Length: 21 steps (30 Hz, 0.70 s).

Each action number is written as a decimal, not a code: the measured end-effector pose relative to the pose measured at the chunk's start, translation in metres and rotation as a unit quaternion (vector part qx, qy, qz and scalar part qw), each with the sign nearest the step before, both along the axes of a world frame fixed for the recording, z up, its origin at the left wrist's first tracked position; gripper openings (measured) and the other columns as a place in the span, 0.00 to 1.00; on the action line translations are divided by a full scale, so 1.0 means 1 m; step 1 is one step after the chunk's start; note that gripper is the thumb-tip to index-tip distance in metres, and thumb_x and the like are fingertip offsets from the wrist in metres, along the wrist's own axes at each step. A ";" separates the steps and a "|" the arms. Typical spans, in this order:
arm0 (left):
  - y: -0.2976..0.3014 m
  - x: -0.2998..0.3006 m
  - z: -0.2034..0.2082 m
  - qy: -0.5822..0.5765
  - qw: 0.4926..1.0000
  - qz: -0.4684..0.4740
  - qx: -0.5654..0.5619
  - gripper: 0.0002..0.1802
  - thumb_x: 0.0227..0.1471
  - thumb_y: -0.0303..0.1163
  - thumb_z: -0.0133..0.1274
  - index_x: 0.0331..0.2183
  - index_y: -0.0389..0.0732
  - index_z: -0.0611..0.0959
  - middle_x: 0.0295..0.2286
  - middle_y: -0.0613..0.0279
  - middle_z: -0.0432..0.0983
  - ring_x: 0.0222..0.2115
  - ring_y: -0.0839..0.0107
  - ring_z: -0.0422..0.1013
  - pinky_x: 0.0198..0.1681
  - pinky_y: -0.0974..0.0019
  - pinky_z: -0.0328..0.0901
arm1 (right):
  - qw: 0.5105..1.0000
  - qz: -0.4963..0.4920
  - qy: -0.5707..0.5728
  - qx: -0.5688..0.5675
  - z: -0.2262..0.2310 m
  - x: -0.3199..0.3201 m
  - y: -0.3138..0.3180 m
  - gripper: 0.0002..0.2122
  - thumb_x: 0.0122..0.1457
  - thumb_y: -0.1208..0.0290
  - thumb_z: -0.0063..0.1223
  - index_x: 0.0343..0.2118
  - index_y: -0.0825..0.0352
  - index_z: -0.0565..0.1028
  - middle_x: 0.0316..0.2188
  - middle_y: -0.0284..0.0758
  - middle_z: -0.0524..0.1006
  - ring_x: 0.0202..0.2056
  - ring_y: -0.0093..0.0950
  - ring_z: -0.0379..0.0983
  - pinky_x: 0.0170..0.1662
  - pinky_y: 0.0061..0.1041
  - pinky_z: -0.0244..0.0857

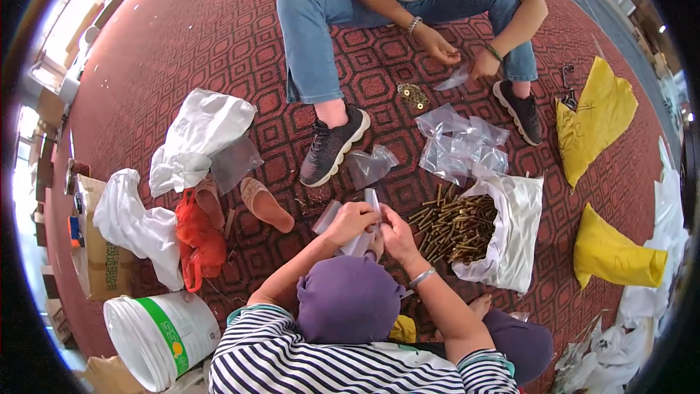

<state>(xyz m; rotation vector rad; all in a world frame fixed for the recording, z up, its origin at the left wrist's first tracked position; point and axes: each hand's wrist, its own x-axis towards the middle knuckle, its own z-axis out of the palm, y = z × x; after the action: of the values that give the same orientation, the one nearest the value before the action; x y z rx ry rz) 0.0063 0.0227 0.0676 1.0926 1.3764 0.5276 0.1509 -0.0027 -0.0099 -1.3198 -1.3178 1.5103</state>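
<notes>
My left hand point(352, 224) and my right hand point(397, 234) come together with fingers pinched on a clear plastic bag point(372, 201). More clear plastic lies under and beside my left hand. Right of my hands, a heap of long brass-coloured bolts or screws point(450, 228) spills from the mouth of a white sack point(519, 237). A rounded purple cloth shape point(350, 303) sits between my forearms and hides what is below my wrists. Whether anything is inside the bag I cannot make out.
Opposite sits a person in jeans point(312, 36), hands near a small clear bag point(453, 79) and brass rings point(413, 95). Clear bags point(461, 142) lie between us. Yellow sacks point(594, 120) are at right; a white bucket point(164, 339), red bag point(200, 237) and slipper point(265, 204) at left.
</notes>
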 end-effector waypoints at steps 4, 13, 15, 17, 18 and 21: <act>0.004 0.003 0.005 -0.001 1.000 0.002 -0.022 0.10 0.48 0.30 0.45 0.25 0.33 0.77 0.19 0.65 0.71 0.18 0.77 0.63 0.21 0.77 0.57 | 0.999 -0.004 0.039 -0.012 0.002 -0.002 0.002 0.19 0.52 0.78 0.39 0.49 0.71 0.65 0.40 0.38 0.73 0.37 0.27 0.69 0.39 0.19 0.62; 0.002 0.004 -0.024 -0.110 0.994 -0.009 0.008 0.10 0.49 0.30 0.44 0.24 0.33 0.77 0.17 0.64 0.70 0.17 0.78 0.63 0.20 0.77 0.56 | 0.980 0.000 0.165 -0.112 0.013 0.008 0.005 0.16 0.56 0.78 0.38 0.48 0.75 0.65 0.38 0.36 0.72 0.34 0.20 0.67 0.39 0.14 0.62; 0.002 0.001 -0.021 -0.111 0.994 -0.019 -0.005 0.10 0.48 0.30 0.44 0.24 0.34 0.77 0.17 0.64 0.70 0.17 0.77 0.63 0.20 0.77 0.55 | 0.981 -0.001 0.151 -0.125 0.017 0.012 0.008 0.15 0.56 0.76 0.39 0.46 0.74 0.67 0.36 0.36 0.73 0.33 0.20 0.67 0.37 0.14 0.61; 0.002 -0.001 -0.018 -0.113 0.993 -0.029 -0.017 0.10 0.48 0.30 0.44 0.23 0.34 0.77 0.17 0.64 0.70 0.17 0.77 0.63 0.20 0.77 0.55 | 0.981 -0.003 0.137 -0.139 0.021 0.014 0.010 0.14 0.56 0.74 0.40 0.44 0.74 0.69 0.34 0.35 0.74 0.33 0.20 0.67 0.36 0.13 0.60; 0.003 -0.002 -0.016 -0.113 0.993 -0.029 -0.017 0.10 0.48 0.30 0.44 0.23 0.34 0.77 0.17 0.64 0.70 0.17 0.77 0.63 0.20 0.77 0.55 | 0.981 -0.003 0.137 -0.139 0.022 0.014 0.010 0.14 0.56 0.74 0.40 0.44 0.74 0.69 0.34 0.35 0.74 0.33 0.20 0.67 0.36 0.13 0.60; 0.005 -0.005 -0.012 -0.100 0.993 -0.061 -0.022 0.10 0.48 0.29 0.44 0.22 0.35 0.77 0.17 0.64 0.70 0.17 0.77 0.63 0.20 0.77 0.56 | 0.984 -0.003 0.122 -0.131 0.023 0.014 0.011 0.13 0.56 0.74 0.40 0.40 0.74 0.71 0.31 0.33 0.74 0.29 0.20 0.66 0.33 0.13 0.60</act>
<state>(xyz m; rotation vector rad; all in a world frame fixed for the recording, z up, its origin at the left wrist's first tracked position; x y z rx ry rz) 0.0013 0.0272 0.0557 1.0512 1.1334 0.5015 0.1651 0.0082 0.0132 -1.2448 -0.9841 1.8236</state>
